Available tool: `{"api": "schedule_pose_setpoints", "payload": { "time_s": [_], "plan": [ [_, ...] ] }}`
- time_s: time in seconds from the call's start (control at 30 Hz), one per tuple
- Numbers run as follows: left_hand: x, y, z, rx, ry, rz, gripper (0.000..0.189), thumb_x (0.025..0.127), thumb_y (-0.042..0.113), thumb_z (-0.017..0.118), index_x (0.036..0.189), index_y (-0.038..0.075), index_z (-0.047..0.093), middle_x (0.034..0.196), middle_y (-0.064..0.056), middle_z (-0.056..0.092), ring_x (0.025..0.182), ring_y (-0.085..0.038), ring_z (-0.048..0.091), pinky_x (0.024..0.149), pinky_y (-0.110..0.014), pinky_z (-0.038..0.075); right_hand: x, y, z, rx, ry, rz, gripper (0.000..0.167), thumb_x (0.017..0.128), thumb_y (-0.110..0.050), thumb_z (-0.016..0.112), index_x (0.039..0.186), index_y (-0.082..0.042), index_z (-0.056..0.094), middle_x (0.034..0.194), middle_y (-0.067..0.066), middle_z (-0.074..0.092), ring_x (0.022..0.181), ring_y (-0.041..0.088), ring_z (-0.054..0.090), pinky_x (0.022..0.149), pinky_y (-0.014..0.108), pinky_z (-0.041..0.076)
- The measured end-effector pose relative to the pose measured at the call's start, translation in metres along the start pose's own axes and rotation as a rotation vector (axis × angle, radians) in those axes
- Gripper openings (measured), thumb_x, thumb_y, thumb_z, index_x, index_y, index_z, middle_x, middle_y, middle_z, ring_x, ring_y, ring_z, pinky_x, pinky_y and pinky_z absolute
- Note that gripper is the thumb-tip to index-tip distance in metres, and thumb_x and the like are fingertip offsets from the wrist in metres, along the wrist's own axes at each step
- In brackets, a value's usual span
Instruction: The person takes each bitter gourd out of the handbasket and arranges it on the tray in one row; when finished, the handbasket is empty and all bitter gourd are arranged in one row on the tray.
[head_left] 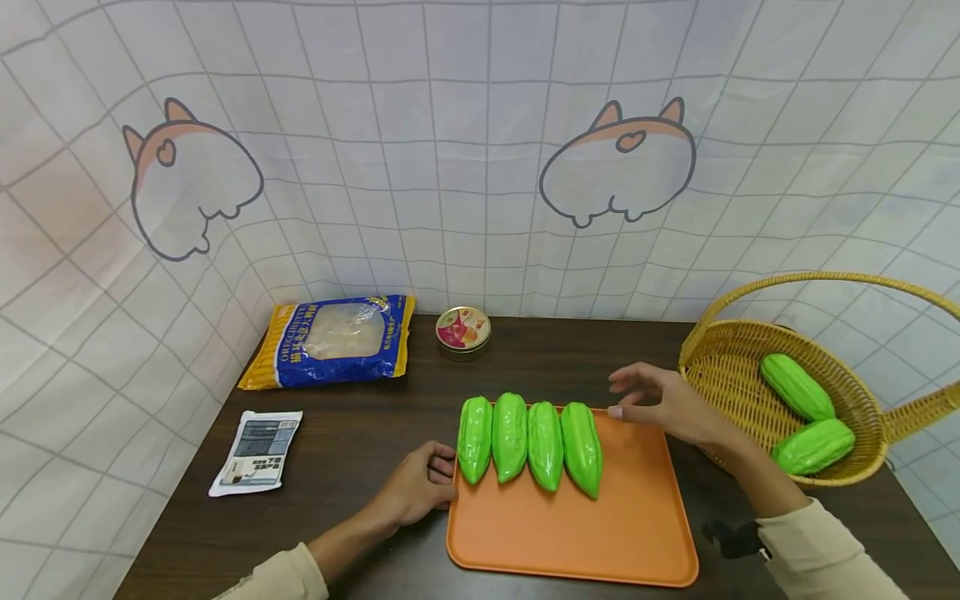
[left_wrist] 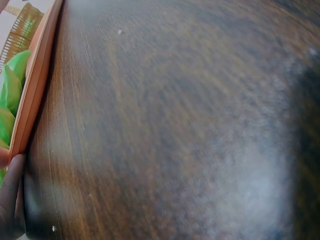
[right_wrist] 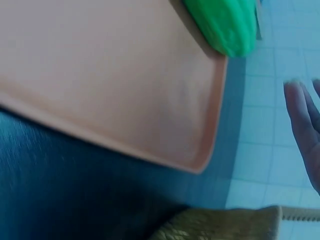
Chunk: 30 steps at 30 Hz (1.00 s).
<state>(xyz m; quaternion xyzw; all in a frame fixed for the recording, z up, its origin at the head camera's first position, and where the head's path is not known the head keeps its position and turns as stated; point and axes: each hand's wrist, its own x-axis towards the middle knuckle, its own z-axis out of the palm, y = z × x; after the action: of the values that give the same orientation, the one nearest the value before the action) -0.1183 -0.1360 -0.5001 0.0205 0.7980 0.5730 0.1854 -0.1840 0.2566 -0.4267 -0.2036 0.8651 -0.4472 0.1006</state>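
Several bright green, ridged bitter gourds (head_left: 546,446) lie side by side along the back left of an orange tray (head_left: 577,542). At the tray's left edge, my left hand (head_left: 416,483) grips the rim; in the left wrist view a finger (left_wrist: 12,192) presses on its outer wall. My right hand (head_left: 663,402) is over the tray's back right corner, fingers spread and holding nothing. In the right wrist view, one gourd (right_wrist: 225,25) shows by the tray's far edge, apart from the right fingers (right_wrist: 302,122).
A wicker basket (head_left: 720,392) with a tall handle stands on the right, two green gourds (head_left: 813,446) inside. At the back are a blue and yellow pasta bag (head_left: 341,342) and a round tin (head_left: 463,333). A white packet (head_left: 257,452) lies at the left. A patterned curtain (head_left: 480,167) hangs behind.
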Motion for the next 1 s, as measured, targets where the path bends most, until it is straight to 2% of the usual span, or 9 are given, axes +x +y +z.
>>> {"api": "schedule_pose_setpoints", "payload": {
  "time_s": [0.2, 0.47, 0.77, 0.93, 1.0],
  "plan": [
    [0.000, 0.000, 0.000, 0.004, 0.001, 0.002, 0.057, 0.070, -0.003, 0.070, 0.125, -0.006, 0.055, 0.103, -0.015, 0.059, 0.083, -0.017, 0.062, 0.064, -0.032, 0.063, -0.009, -0.003, -0.020, -0.012, -0.053, 0.013, 0.047, 0.092, -0.023, 0.072, 0.133, -0.009, 0.056, 0.125, 0.016, 0.062, 0.098, 0.013, 0.066, 0.078, 0.029, 0.058],
    [0.001, -0.002, 0.001, -0.003, -0.006, 0.002, 0.057, 0.069, -0.004, 0.069, 0.125, -0.006, 0.054, 0.103, -0.015, 0.059, 0.083, -0.017, 0.062, 0.064, -0.032, 0.063, -0.029, -0.002, -0.050, -0.086, -0.046, 0.057, 0.043, 0.094, -0.024, 0.070, 0.133, -0.012, 0.057, 0.124, 0.010, 0.064, 0.100, 0.009, 0.065, 0.079, 0.026, 0.058],
    [0.000, -0.001, 0.000, -0.002, 0.000, -0.001, 0.057, 0.069, -0.004, 0.069, 0.124, -0.006, 0.055, 0.103, -0.014, 0.059, 0.083, -0.017, 0.062, 0.064, -0.032, 0.063, -0.051, 0.017, -0.078, -0.090, -0.043, 0.090, 0.046, 0.096, -0.019, 0.065, 0.138, -0.004, 0.053, 0.127, 0.019, 0.062, 0.103, 0.003, 0.064, 0.079, 0.026, 0.059],
    [0.001, 0.000, 0.000, 0.007, 0.005, -0.001, 0.057, 0.069, -0.004, 0.070, 0.124, -0.005, 0.055, 0.103, -0.014, 0.059, 0.083, -0.017, 0.062, 0.064, -0.032, 0.063, -0.057, 0.025, -0.095, -0.107, -0.056, 0.108, 0.044, 0.098, -0.018, 0.061, 0.139, -0.005, 0.051, 0.128, 0.020, 0.060, 0.103, 0.004, 0.064, 0.080, 0.026, 0.059],
    [0.001, -0.001, 0.000, 0.007, 0.006, -0.003, 0.058, 0.069, -0.004, 0.070, 0.125, -0.005, 0.055, 0.104, -0.015, 0.059, 0.083, -0.017, 0.062, 0.064, -0.033, 0.063, -0.057, 0.027, -0.104, -0.146, -0.049, 0.119, 0.043, 0.099, -0.020, 0.061, 0.139, -0.008, 0.051, 0.128, 0.018, 0.061, 0.103, 0.002, 0.064, 0.079, 0.025, 0.058]
  ]
}}
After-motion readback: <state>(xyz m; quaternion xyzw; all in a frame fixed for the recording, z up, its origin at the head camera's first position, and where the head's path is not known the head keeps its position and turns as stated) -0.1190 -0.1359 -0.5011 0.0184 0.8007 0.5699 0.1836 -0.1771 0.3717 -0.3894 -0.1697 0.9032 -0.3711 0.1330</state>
